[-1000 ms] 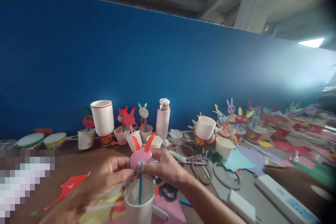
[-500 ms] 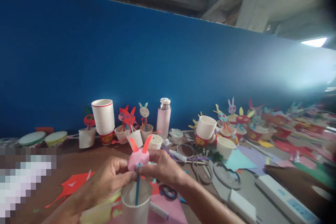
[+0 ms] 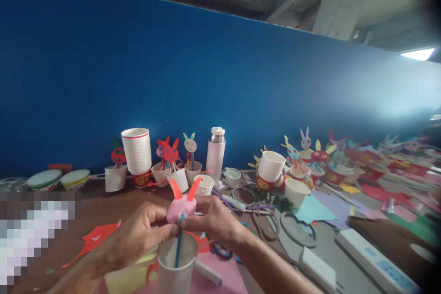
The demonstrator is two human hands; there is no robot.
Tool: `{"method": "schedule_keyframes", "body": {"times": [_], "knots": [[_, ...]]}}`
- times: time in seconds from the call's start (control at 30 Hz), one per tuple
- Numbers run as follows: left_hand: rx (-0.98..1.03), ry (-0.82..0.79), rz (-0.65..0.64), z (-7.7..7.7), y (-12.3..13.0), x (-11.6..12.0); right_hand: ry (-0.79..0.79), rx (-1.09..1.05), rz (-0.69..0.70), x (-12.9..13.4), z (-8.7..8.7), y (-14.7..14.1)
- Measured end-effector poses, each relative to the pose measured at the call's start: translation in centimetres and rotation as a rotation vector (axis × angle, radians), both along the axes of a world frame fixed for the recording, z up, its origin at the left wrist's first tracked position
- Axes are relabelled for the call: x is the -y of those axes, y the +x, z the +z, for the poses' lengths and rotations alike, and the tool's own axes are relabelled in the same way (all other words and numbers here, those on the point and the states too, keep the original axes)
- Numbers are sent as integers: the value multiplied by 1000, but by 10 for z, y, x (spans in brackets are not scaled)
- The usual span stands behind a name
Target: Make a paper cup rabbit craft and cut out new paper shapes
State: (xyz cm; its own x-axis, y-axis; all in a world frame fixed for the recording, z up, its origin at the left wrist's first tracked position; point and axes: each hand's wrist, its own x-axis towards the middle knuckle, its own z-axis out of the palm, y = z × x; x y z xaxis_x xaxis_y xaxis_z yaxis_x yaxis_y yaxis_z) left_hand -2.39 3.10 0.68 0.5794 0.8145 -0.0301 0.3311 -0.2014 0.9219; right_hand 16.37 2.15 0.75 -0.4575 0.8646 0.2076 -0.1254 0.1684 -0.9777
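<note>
Head view: shifted slightly left since the earlier frame — rabbit head [image 3: 180, 211] and white paper cup [image 3: 175, 278], relative to the cups behind. Left hand [image 3: 148, 229] pinches the pink disc's lower left edge; right hand [image 3: 212, 220] grips its right side, thumb at the blue stick [image 3: 178, 248]. Both narrow, fingers closed on the work.

Step in hand looks like fixing or steadying disc against stick; such a hold calls for light, even pressure — thin paper could crease. Pale patch at the join, perhaps tape.

Rabbit head sits above the cup's rim, toward the table's [image 3: 103, 206] near edge. Red-orange ears upright, splayed; no drawn face visible on this side. Stick slants into cup, its lower end inside.
</note>
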Motion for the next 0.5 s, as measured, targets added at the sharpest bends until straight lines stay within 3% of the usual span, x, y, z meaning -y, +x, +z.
{"method": "schedule_keyframes", "body": {"times": [0.5], "knots": [[30, 2, -17, 1, -3, -1, -131, -93, 34, 1, -1, -5]]}}
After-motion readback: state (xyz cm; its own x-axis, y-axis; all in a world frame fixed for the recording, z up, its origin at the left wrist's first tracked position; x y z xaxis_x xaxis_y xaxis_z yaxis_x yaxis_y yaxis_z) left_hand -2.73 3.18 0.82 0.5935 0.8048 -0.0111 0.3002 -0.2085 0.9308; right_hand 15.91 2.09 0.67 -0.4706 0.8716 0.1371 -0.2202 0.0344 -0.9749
